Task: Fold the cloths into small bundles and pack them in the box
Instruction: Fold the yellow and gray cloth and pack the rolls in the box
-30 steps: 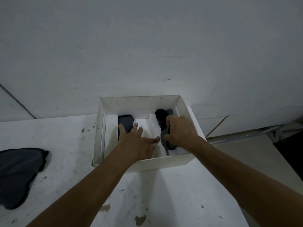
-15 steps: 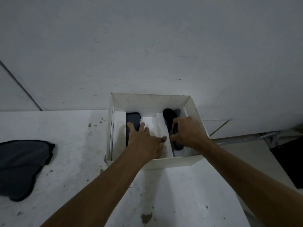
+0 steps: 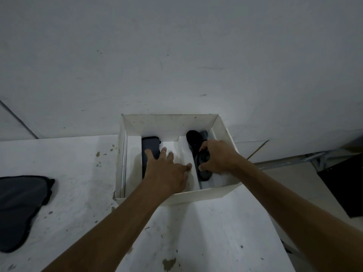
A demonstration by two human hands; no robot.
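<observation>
On chipped white table (image 3: 78,173), box (image 3: 170,122) w/ bundles, grey wall.

1. White table (image 3: 82,193), scuffed, with chipped brown patches in the paint; set against a pale wall.
2. White box (image 3: 204,196) at the far edge, near the right corner.
3. Dark cloth (image 3: 19,209) lying unfolded at the left edge, well apart from the box.

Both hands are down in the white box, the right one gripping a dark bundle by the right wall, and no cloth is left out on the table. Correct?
Not quite. The head view shows one dark cloth still lying unfolded on the table, left of the white box. The rest holds: both hands are inside, the right hand gripping a dark bundle.
</observation>
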